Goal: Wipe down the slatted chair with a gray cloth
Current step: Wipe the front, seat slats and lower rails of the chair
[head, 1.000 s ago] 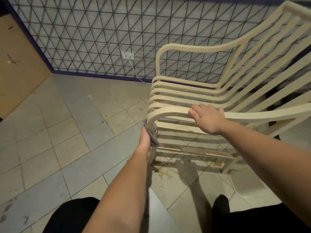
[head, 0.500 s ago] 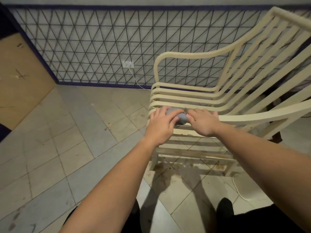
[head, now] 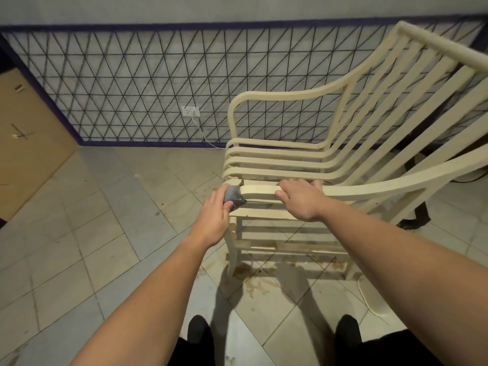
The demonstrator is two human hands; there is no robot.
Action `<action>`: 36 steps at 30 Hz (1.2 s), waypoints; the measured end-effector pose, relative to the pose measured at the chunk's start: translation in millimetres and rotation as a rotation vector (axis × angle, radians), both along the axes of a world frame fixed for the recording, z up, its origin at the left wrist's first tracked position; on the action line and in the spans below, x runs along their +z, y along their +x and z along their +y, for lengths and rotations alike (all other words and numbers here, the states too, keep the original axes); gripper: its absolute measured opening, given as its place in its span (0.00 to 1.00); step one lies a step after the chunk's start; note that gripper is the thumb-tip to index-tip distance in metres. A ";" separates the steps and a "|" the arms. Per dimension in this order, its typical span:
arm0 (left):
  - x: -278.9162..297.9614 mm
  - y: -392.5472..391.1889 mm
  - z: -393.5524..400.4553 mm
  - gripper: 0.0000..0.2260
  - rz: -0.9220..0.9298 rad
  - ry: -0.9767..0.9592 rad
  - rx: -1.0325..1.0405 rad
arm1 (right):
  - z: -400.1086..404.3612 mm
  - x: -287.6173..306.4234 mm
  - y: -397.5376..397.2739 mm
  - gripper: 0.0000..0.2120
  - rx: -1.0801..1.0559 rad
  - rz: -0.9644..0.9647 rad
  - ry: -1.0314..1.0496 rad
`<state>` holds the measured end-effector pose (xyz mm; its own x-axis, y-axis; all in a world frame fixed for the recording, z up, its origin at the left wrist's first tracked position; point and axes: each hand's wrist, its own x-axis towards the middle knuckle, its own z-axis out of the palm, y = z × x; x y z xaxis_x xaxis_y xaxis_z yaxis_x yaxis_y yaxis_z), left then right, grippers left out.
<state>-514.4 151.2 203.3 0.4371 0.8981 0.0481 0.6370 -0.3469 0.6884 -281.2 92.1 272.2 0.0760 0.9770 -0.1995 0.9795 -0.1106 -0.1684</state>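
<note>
A cream slatted chair stands on the tiled floor, its seat facing left and its back rising to the upper right. My left hand grips a bunched gray cloth and holds it against the front curve of the near armrest. Farther back on the same armrest my right hand curls over the rail, thumb underneath. Part of the cloth is hidden behind my left fingers.
A patterned wall with a socket and a white cable runs behind the chair. A wooden door is at left. Brown stains mark the tiles under the chair. My feet stand just in front.
My left hand slid the cloth from the top of the armrest beside my right hand to the armrest's front curve. My right hand stayed on the rail.
</note>
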 end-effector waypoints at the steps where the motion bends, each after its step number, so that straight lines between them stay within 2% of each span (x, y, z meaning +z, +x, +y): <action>1: 5.8 3.6 -1.4 0.19 0.065 0.058 -0.017 | 0.7 -0.8 0.3 0.17 -0.001 0.005 -0.002; 3: 17.7 15.5 -3.7 0.20 0.195 0.183 -0.061 | 2.3 0.6 2.0 0.20 -0.013 0.103 -0.024; 6: 29.1 32.8 -6.5 0.19 0.335 0.292 -0.117 | -2.0 15.8 21.9 0.21 -0.107 0.602 -0.018; 7: 31.3 34.7 -5.4 0.19 0.362 0.297 -0.128 | -6.0 22.6 35.8 0.21 -0.129 0.686 0.044; 8: 33.0 34.7 -3.4 0.19 0.386 0.295 -0.137 | -12.5 29.7 53.3 0.21 -0.125 0.643 0.096; 10: 34.8 32.8 0.2 0.20 0.417 0.282 -0.150 | -31.4 36.3 95.9 0.22 -0.070 0.299 0.109; 12: 37.0 36.6 -0.7 0.20 0.448 0.272 -0.150 | -53.9 36.5 126.9 0.23 0.007 -0.067 -0.009; 14: 41.8 49.5 -6.1 0.20 0.514 0.294 -0.148 | -65.2 29.9 136.2 0.23 0.049 -0.238 -0.076; 17: 52.4 81.0 -17.5 0.19 0.650 0.383 -0.188 | -56.7 23.6 129.2 0.24 0.054 -0.214 -0.065; 20: 60.8 119.1 -30.3 0.19 0.716 0.390 -0.251 | -52.0 20.2 132.0 0.25 0.040 -0.173 -0.056; 22: 62.4 146.2 -42.5 0.19 0.713 0.397 -0.288 | -54.3 18.3 137.7 0.22 0.032 -0.065 0.023; 25: 60.2 184.0 -58.2 0.20 0.649 0.361 -0.303 | -54.4 22.7 139.6 0.21 -0.011 0.193 0.188; 27: 61.5 198.2 -62.4 0.25 0.552 0.285 -0.291 | -56.2 23.8 139.6 0.21 0.008 0.251 0.226; 30: 74.4 186.6 -54.4 0.39 0.380 0.133 -0.262 | -59.4 23.6 142.4 0.22 0.083 0.237 0.196; 32: 79.2 159.6 -42.2 0.42 0.369 0.105 -0.253 | -57.2 22.7 142.7 0.21 0.121 0.144 0.122; 34: 77.1 128.2 -26.7 0.40 0.405 0.100 -0.220 | -51.6 18.5 134.3 0.21 0.121 0.066 0.109; 36: 72.8 103.0 -13.8 0.33 0.492 0.098 -0.195 | -43.8 12.4 114.6 0.21 0.109 0.072 0.154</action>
